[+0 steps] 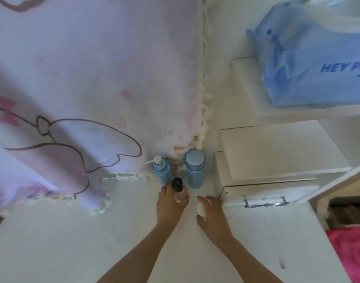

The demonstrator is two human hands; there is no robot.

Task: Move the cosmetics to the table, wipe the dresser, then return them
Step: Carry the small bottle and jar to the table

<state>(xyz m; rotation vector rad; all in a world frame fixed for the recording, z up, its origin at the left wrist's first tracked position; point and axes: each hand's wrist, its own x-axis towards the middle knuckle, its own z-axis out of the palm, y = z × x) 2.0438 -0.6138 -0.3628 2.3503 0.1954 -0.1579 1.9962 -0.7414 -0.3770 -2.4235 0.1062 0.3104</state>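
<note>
One wide-angle view, worn on the head, looks steeply down and slightly forward onto the white surface [73, 242] from close above. The blue bottle [195, 170] stands just below frame centre. Left of it a cloth [93, 78] fills the upper frame; right of it, shelves [277, 113]. Straight edges bow outward.

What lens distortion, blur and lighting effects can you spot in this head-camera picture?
Head view: wide-angle bending bows the white shelf at right; the whole frame is soft, so the dark-capped beige bottle in the left hand and the small white round object in the right hand lack detail; a dim diagonal band crosses the lilac cartoon-print cloth; no hard glare.
</note>
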